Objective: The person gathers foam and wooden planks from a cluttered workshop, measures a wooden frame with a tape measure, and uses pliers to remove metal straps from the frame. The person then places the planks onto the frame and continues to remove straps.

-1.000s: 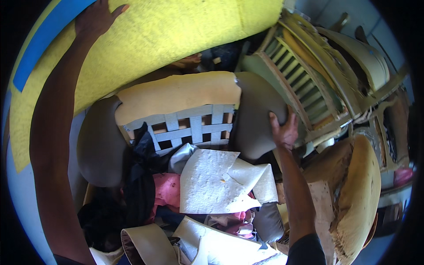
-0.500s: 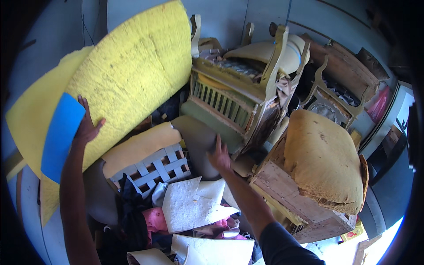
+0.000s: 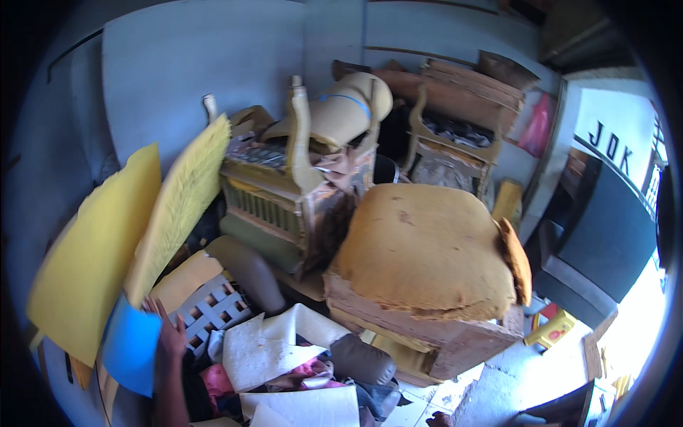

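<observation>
My left hand (image 3: 169, 333) has its fingers stretched upward and apart, against the near edge of a blue foam piece (image 3: 131, 349). This blue piece meets the lower end of a large yellow foam sheet (image 3: 181, 196), which stands tilted and nearly edge-on. A second yellow foam sheet (image 3: 99, 249) leans behind it on the left. Just right of my left hand is a seat frame with woven grey straps (image 3: 213, 309) and a tan pad. Only a small dark brown bit, apparently my right hand (image 3: 440, 419), shows at the lower edge; its fingers cannot be made out.
A worn orange-brown cushion (image 3: 427, 249) rests on a wooden frame (image 3: 455, 338) right of centre. Upturned chair frames (image 3: 263, 203) stand behind. White sheet scraps (image 3: 263, 352) and cloth lie in front. A dark panel (image 3: 608, 238) stands by the bright doorway at right.
The yellow sheet has swung from broadside to nearly edge-on, and the blue piece is lower. My right hand has withdrawn to the lower edge. The view has turned right.
</observation>
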`<control>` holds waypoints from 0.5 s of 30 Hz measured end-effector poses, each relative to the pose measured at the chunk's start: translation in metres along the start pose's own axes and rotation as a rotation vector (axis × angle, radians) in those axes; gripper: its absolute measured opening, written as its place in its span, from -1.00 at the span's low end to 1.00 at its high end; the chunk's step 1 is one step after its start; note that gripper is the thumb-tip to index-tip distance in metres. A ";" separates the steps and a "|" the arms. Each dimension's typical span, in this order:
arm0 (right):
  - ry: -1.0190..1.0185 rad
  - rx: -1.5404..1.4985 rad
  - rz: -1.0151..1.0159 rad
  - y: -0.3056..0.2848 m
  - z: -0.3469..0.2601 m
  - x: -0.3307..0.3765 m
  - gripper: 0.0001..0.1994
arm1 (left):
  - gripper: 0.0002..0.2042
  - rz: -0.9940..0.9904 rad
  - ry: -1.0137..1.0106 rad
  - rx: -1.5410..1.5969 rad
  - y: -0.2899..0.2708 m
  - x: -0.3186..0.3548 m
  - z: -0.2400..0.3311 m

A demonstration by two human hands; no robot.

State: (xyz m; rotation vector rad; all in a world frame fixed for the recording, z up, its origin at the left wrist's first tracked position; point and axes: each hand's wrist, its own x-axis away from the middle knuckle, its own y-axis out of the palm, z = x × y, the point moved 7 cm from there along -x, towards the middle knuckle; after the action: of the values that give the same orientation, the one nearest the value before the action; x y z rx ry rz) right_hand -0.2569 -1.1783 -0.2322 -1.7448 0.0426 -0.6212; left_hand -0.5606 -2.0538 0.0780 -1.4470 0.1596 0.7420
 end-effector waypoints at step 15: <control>0.515 -1.356 -0.444 -0.037 0.198 0.063 -0.51 | -0.46 -0.660 0.673 1.075 -0.093 0.606 0.575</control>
State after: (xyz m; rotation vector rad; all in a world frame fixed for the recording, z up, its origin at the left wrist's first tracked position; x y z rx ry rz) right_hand -0.1297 -1.0125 -0.2008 -2.8488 0.5550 -1.5957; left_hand -0.2327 -1.2951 -0.0724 -0.5645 0.4796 -0.3941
